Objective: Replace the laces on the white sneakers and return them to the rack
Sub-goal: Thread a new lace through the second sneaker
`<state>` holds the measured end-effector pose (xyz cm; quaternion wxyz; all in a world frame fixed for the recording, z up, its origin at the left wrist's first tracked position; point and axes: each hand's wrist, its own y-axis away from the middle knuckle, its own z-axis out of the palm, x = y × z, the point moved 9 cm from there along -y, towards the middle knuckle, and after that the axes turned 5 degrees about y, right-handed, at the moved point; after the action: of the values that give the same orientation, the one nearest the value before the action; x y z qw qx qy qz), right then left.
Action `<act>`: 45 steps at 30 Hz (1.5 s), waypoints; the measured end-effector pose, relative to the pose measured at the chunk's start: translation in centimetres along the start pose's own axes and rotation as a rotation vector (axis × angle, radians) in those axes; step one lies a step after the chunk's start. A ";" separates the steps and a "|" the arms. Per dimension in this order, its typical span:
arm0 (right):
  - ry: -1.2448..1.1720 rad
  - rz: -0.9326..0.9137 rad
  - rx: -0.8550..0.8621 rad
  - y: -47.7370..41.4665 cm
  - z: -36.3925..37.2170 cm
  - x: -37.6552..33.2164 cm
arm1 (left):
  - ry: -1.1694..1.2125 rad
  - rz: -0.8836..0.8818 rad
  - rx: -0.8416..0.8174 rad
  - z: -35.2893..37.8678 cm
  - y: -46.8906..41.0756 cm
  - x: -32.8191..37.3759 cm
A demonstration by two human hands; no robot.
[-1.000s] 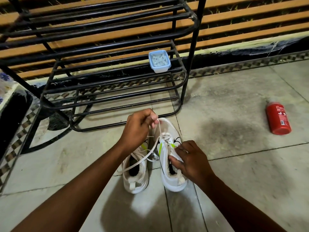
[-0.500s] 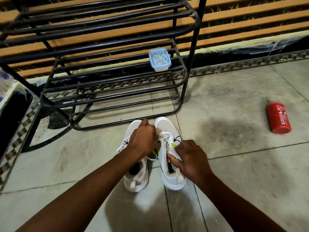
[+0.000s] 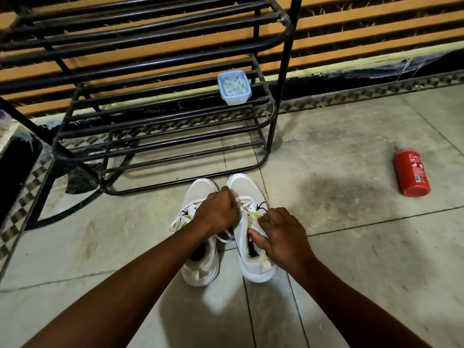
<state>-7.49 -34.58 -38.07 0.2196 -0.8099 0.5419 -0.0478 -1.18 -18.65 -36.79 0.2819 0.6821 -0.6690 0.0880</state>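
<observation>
Two white sneakers stand side by side on the tiled floor in front of the black metal rack [image 3: 160,146]. The left sneaker [image 3: 200,262] has loose white lace hanging off its side. My left hand [image 3: 217,212] is curled over the laces at the front eyelets of the right sneaker [image 3: 253,267], pinching the lace. My right hand [image 3: 281,237] grips that sneaker's collar and tongue, thumb inside the opening. The fingertips of both hands are partly hidden.
A pale blue tub [image 3: 234,87] holding white laces sits on the rack's middle shelf at its right end. A red can [image 3: 411,172] lies on the floor to the right. A slatted wooden wall stands behind the rack.
My left hand has dropped from a raised pull of the lace down onto the right sneaker's eyelets. The right hand stays on the sneaker's collar.
</observation>
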 end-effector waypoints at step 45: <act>-0.977 0.735 0.134 -11.5 -6.5 3.5 | 0.521 0.287 0.443 -18.0 4.9 -6.2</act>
<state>1.73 -36.07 -28.16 0.4951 -0.4827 0.6183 0.3736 -1.85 -3.98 -23.67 0.2728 0.5805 -0.6284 0.4401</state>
